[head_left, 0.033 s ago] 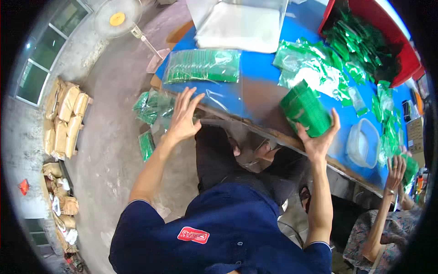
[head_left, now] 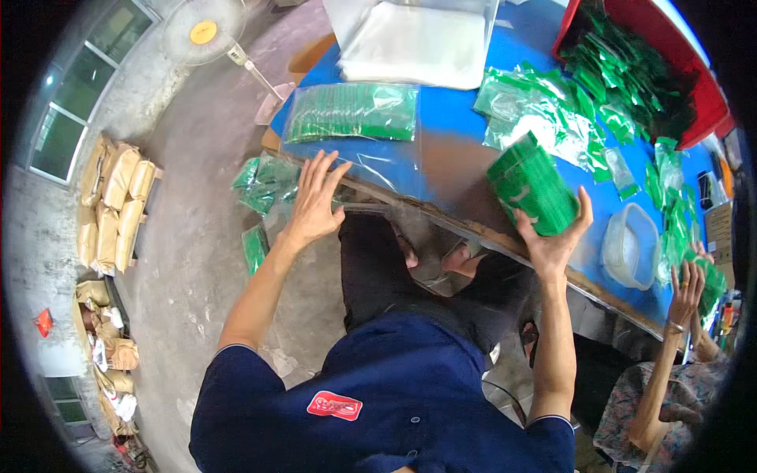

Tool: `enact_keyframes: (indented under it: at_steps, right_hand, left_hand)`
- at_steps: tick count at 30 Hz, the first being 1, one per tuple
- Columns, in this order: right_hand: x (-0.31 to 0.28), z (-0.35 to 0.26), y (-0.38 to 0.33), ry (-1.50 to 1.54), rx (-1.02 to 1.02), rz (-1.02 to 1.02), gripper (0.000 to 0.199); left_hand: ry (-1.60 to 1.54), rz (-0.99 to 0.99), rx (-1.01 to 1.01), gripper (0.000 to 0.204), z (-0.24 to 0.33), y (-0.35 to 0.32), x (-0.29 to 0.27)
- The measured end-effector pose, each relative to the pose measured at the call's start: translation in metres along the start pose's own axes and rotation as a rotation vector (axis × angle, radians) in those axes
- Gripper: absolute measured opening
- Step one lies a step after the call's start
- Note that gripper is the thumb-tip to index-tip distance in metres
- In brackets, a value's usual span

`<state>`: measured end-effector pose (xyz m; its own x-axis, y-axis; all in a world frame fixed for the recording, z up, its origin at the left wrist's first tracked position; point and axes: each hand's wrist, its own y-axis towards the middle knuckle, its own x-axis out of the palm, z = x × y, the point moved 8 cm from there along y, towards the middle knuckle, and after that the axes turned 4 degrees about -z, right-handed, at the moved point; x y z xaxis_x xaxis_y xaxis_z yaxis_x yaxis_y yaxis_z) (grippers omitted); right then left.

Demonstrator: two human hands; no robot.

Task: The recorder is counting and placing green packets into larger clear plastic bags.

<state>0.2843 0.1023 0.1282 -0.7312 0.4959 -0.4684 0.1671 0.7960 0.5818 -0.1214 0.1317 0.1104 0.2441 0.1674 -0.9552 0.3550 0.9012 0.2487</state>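
My right hand (head_left: pixel 552 240) grips a thick stack of green packets (head_left: pixel 536 189) from its near end, thumb on one side and fingers on the other. The stack leans above the blue table near its front edge. At the table's edge on the left, my left hand (head_left: pixel 314 206) has its fingers spread and holds nothing; the fingertips lie at the near side of a clear plastic bag (head_left: pixel 378 167). Inside the far part of that bag lies a row of green packets (head_left: pixel 351 114), stacked on edge.
Loose green packets (head_left: pixel 536 106) spread beside a red bin (head_left: pixel 710 110). A white plastic tub (head_left: pixel 631 246) sits at right; clear bags (head_left: pixel 414 43) lie at the back. Another person's hand (head_left: pixel 688 296) handles green packets. More packets (head_left: pixel 264 185) hang below the table's left edge; a fan (head_left: pixel 203 33) stands beyond.
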Motion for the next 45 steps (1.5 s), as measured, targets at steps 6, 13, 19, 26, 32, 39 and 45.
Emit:
enact_keyframes:
  at_steps: [6, 13, 19, 26, 32, 39, 45]
  right_hand:
    - [0.0, 0.011, 0.003, -0.084, 0.054, -0.017, 0.102]
    - [-0.014, 0.029, -0.007, -0.148, 0.009, 0.01, 0.095]
    - [-0.022, -0.004, 0.021, 0.546, 0.231, 0.074, 0.076]
    - [0.049, 0.022, -0.003, 0.841, 0.737, -0.387, 0.068]
    - [0.036, 0.014, 0.033, 0.495, 0.595, -0.841, 0.056]
    - [0.096, -0.008, 0.014, 0.827, 0.95, -0.607, 0.046]
    - [0.179, -0.015, 0.006, 1.163, 0.801, -0.472, 0.04]
  left_hand:
    - [0.083, 0.117, 0.111, 0.062, -0.03, -0.003, 0.015]
    - [-0.012, 0.192, 0.156, 0.026, -0.009, 0.01, -0.005]
    - [-0.231, 0.047, 0.1, 0.017, 0.09, 0.064, 0.012]
    - [-0.555, 0.075, -0.038, 0.019, 0.108, 0.097, 0.034]
    - [-0.553, 0.184, -0.113, 0.018, 0.126, 0.104, -0.007]
    - [-0.438, 0.338, 0.024, 0.011, 0.147, 0.1, -0.019]
    - [-0.503, 0.349, -0.004, 0.011, 0.163, 0.111, -0.029]
